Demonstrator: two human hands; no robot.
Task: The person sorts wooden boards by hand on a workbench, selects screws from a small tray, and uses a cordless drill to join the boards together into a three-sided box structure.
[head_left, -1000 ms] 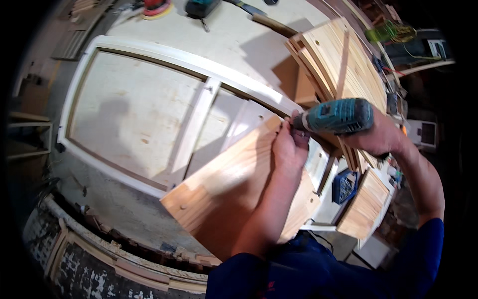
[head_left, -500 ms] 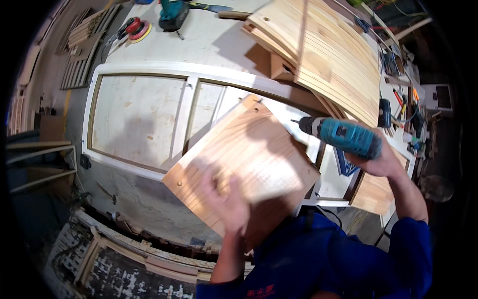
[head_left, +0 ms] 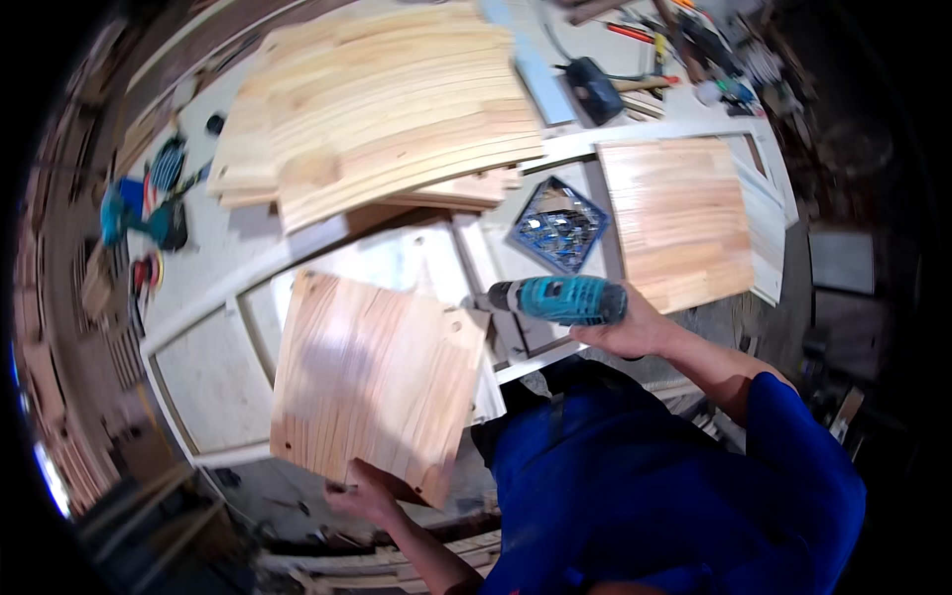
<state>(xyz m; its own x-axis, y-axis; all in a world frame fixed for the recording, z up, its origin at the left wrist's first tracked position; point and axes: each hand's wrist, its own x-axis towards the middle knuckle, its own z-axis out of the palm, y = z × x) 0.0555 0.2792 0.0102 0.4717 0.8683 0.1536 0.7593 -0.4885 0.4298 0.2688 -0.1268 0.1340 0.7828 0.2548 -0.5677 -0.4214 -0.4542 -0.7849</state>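
A square light-wood panel (head_left: 372, 372) with small dark holes near its corners lies at a slant over the white frame (head_left: 213, 458). At its near edge is my left hand (head_left: 369, 493), fingers closed around the edge beside a darker wood face below it. Part of those fingers is hard to make out. My right hand (head_left: 640, 327) grips a teal cordless drill (head_left: 565, 299), held level with its chuck pointing left toward the panel's right corner. The drill tip seems to stop just short of that corner; whether it touches, I cannot tell.
Stacked wood panels (head_left: 397, 109) cover the far side of the bench. A blue tray (head_left: 561, 224) of screws sits right of them, near another wood panel (head_left: 679, 223). A second teal drill (head_left: 149, 218) and a sander (head_left: 149, 270) lie far left.
My view has swung right. The panel has turned, and my left hand has gone from its top face to its near edge. The drill stays in my right hand, still pointing left.
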